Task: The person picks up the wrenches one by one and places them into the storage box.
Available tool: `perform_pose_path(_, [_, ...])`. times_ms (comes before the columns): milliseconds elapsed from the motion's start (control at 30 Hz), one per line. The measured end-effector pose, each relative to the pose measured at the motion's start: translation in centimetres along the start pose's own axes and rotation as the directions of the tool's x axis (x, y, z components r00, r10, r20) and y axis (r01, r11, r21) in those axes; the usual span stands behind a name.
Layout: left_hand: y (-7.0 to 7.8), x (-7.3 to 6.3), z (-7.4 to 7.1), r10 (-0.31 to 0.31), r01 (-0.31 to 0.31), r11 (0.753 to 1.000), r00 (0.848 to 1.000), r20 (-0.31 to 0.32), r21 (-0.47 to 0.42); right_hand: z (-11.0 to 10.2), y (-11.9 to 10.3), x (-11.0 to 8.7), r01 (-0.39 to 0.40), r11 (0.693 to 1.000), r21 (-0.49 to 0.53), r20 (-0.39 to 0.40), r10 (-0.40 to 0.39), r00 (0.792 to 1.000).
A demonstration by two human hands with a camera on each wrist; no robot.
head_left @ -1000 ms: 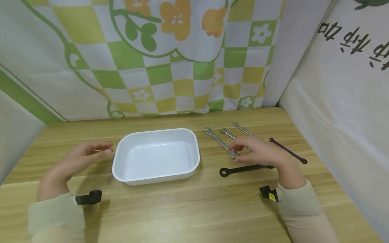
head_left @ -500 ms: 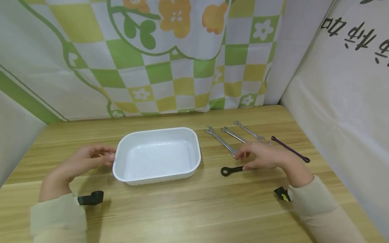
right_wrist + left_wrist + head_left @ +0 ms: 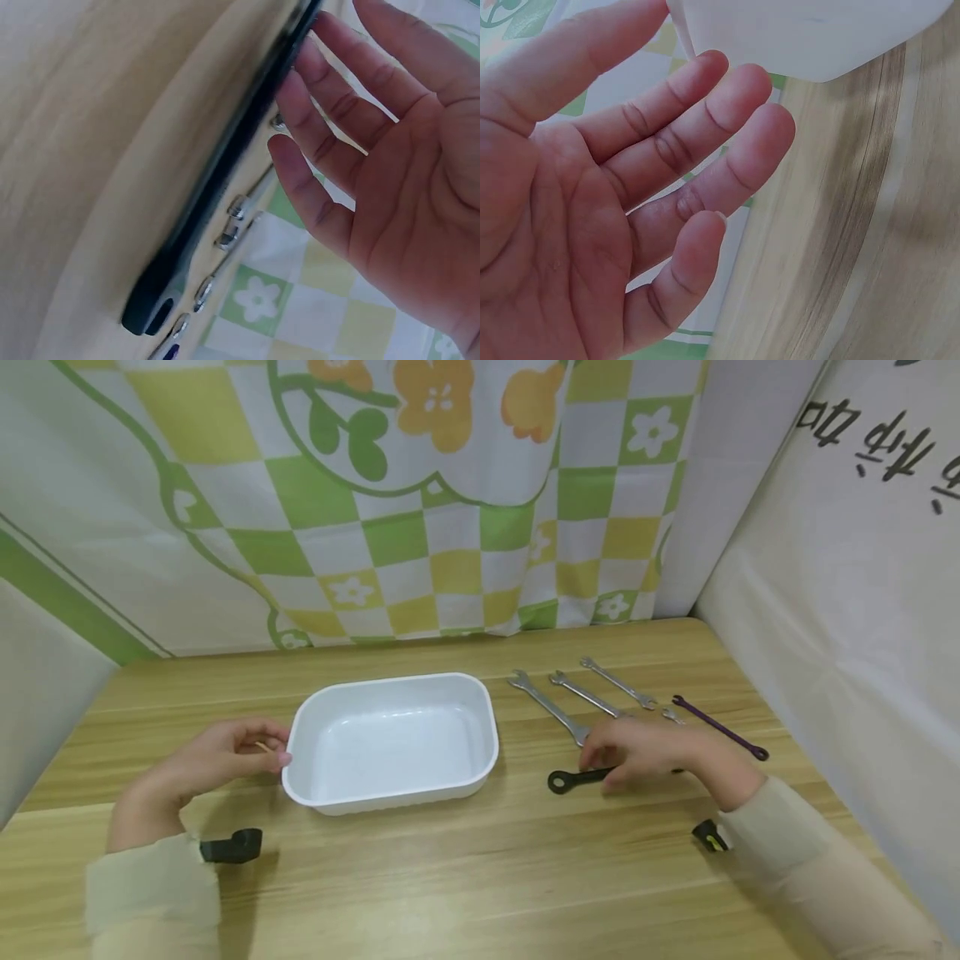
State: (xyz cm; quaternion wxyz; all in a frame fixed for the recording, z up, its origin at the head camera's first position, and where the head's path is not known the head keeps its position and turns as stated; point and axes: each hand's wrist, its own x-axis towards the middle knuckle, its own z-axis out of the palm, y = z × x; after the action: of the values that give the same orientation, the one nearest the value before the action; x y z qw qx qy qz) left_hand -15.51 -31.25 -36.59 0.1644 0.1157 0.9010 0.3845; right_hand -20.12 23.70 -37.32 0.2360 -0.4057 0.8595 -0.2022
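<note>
At the left end of the white tray [image 3: 330,796], my left hand [image 3: 213,758] has its fingertips right at the rim. The left wrist view shows its fingers [image 3: 739,154] loosely bent and spread under the tray's side [image 3: 817,37]. Over on the right, my right hand [image 3: 641,747] grips a black combination wrench [image 3: 573,782], thumb on the near side and fingers on the far side. Its ring end juts out to the left, and the hand hides most of the handle. In the right wrist view, the fingertips meet the edge of the black wrench [image 3: 225,165].
Beyond my right hand lie several silver wrenches: a large one [image 3: 551,706], a medium one [image 3: 588,695] and a small one [image 3: 618,682]. A purple wrench [image 3: 720,728] is near the table's right side. A checked cloth [image 3: 450,552] hangs behind the wooden table [image 3: 450,885].
My right hand has moved down and right from the large silver wrench onto the black wrench. My left hand has moved right to the tray's rim. The tray stays put.
</note>
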Motion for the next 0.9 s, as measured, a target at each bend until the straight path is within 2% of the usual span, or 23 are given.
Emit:
perform_pose_path(233, [-0.1,-0.3,-0.1,-0.001,0.001,1.000,1.000,0.007,-0.010,0.1,0.1,1.0,-0.020,0.999,0.029,0.047,0.019,0.999])
perform_pose_path(333, [0.0,-0.3,0.0,-0.004,0.004,1.000,1.000,0.008,-0.009,0.3,0.2,1.1,-0.030,0.999,-0.014,0.037,0.031,0.999])
perform_pose_path(433, [0.2,0.2,0.2,-0.005,0.005,1.000,1.000,0.019,-0.019,0.5,0.2,0.6,-0.076,0.995,-0.062,0.019,0.077,0.997])
perform_pose_path(600, [0.5,0.8,0.5,0.004,-0.002,0.998,0.999,0.034,-0.059,0.6,-0.1,-0.1,-0.112,0.990,-0.087,0.000,0.112,0.994])
perform_pose_path(900, [0.0,-0.1,0.2,0.019,-0.016,0.996,0.999,0.034,-0.091,0.9,-0.4,0.6,-0.102,0.989,-0.108,-0.041,0.098,0.994])
